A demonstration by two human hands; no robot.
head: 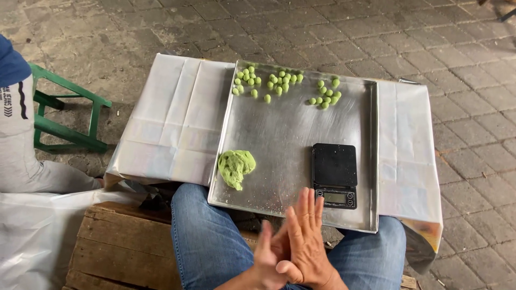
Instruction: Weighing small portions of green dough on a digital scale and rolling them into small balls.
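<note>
Bare tray (285,139) middle lies between dough lump (236,167) and scale (335,174).

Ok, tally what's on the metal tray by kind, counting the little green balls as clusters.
Clusters of small green balls: 3
Green dough lump: 1
Black scale: 1
Total: 5
</note>
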